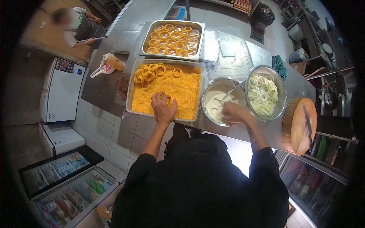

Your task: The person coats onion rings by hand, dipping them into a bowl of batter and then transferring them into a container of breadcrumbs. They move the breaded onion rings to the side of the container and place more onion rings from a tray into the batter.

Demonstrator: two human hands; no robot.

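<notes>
Mid-frame, left hand is resting spread, right hand curled (grip unclear); battered ring is looking slippery, best held edgewise.

A metal table held a tray, a tub of orange crumbs, 2 bowls, a green cloth and a wooden board.

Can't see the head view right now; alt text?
Left hand in a tub of orange crumbs, right hand at a bowl of pale batter; a metal tray of orange rings sits beyond the tub, a second bowl at right holds pale sliced rings.
</notes>
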